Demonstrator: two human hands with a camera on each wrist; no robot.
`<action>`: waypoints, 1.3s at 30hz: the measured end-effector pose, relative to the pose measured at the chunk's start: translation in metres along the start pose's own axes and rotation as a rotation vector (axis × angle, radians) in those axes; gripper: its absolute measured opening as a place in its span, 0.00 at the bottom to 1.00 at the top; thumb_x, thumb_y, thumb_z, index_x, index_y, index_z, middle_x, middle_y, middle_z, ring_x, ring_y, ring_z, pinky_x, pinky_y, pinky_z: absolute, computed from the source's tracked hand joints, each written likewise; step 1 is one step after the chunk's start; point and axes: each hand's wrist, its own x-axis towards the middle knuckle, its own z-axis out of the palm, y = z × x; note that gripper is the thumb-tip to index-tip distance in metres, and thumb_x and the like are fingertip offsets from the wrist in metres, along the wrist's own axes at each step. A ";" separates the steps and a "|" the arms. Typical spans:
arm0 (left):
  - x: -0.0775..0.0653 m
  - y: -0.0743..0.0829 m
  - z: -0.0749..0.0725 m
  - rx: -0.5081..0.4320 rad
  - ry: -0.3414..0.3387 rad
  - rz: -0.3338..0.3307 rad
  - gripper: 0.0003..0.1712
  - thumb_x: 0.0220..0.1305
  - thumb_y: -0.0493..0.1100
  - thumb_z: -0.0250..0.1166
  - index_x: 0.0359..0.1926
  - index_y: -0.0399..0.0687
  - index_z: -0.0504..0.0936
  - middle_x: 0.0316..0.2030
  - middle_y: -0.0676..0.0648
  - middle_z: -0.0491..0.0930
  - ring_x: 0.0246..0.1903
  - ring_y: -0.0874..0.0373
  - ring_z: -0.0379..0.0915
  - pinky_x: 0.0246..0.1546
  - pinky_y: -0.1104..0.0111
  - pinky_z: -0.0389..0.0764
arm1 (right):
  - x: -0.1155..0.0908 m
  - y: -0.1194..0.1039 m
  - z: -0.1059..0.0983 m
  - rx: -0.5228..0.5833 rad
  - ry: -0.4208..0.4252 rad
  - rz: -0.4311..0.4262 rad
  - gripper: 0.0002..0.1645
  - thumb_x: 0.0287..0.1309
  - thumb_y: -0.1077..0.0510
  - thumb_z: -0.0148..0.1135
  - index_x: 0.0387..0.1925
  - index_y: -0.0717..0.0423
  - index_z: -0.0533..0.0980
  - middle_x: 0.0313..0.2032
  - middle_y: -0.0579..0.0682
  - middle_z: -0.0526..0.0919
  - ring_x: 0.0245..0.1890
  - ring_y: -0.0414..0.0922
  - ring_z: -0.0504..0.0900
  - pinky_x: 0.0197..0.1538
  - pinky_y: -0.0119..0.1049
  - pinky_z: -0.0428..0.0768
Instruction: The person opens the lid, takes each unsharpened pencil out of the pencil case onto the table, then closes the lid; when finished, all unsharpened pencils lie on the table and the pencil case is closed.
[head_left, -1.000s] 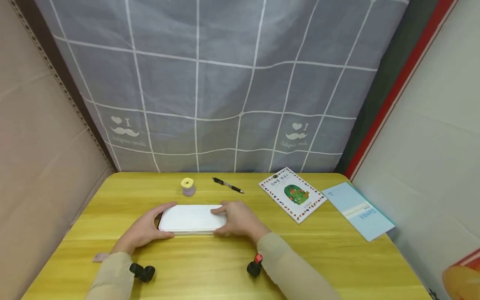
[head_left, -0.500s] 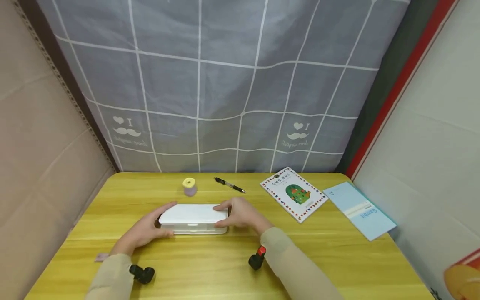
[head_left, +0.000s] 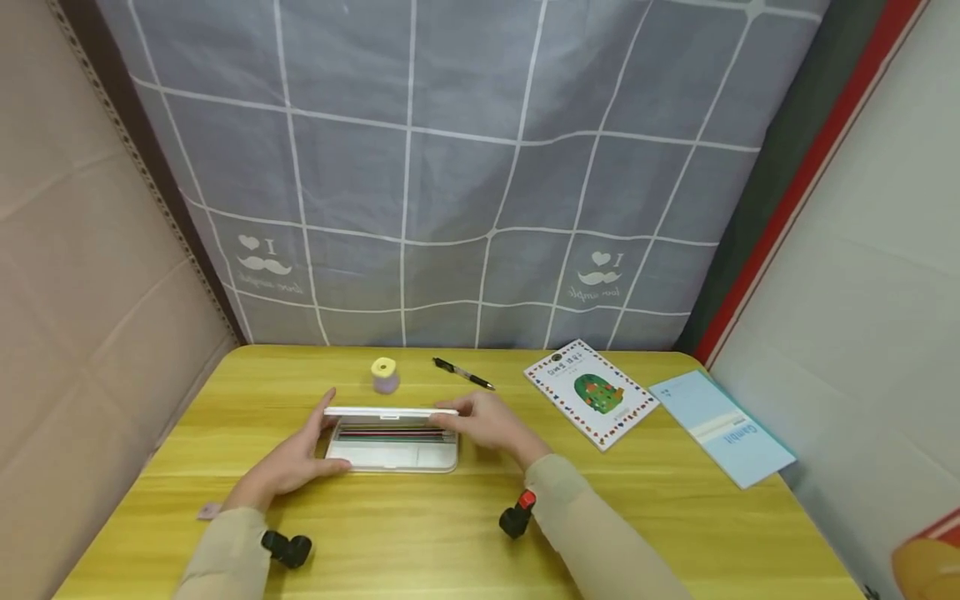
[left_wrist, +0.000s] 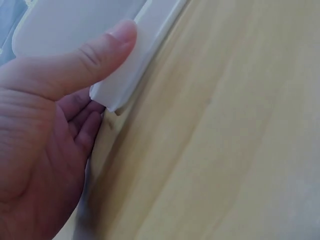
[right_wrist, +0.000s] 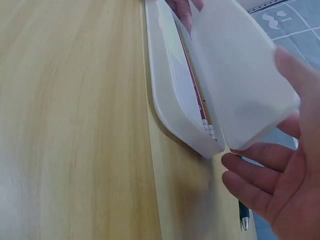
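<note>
A white pencil case (head_left: 375,457) lies on the table with its lid (head_left: 352,412) raised. Several pencils (head_left: 393,432) are inside along the back; the right wrist view shows their eraser ends (right_wrist: 207,127). My left hand (head_left: 294,461) holds the left end of the case, and in the left wrist view its thumb (left_wrist: 102,57) lies over the front edge. At the right end, my right hand (head_left: 487,423) grips the lid's corner between thumb and fingers. In the right wrist view the lid leans back, partly hiding the fingers.
Behind the case stand a yellow and lilac small round container (head_left: 386,377) and a black pen (head_left: 463,373). To the right lie a white booklet (head_left: 592,396) with a green picture and a light blue notebook (head_left: 723,429). A small pinkish piece (head_left: 209,511) lies by the left sleeve.
The lid has swung up and back from closed, lifted by my right hand, and the pencils inside have come into view. My left hand has stayed at the left end.
</note>
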 end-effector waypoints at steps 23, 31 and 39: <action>-0.001 -0.003 0.003 -0.058 -0.029 0.005 0.45 0.70 0.51 0.71 0.79 0.48 0.58 0.76 0.31 0.60 0.75 0.27 0.53 0.69 0.30 0.57 | 0.020 0.020 0.024 0.333 0.220 0.164 0.20 0.83 0.55 0.49 0.47 0.64 0.83 0.31 0.55 0.84 0.32 0.44 0.84 0.40 0.39 0.87; -0.002 -0.004 0.002 0.043 0.002 -0.008 0.55 0.67 0.55 0.73 0.84 0.48 0.51 0.79 0.31 0.54 0.76 0.27 0.49 0.71 0.31 0.54 | 0.022 0.025 0.029 0.384 0.288 0.166 0.16 0.79 0.59 0.55 0.53 0.68 0.80 0.34 0.56 0.87 0.30 0.41 0.86 0.37 0.37 0.88; -0.001 -0.001 -0.002 0.060 -0.003 -0.062 0.56 0.66 0.57 0.73 0.84 0.46 0.52 0.80 0.31 0.50 0.77 0.27 0.44 0.72 0.31 0.52 | 0.014 0.027 0.025 0.321 0.477 0.067 0.11 0.66 0.58 0.72 0.42 0.60 0.79 0.36 0.52 0.86 0.33 0.43 0.85 0.36 0.32 0.84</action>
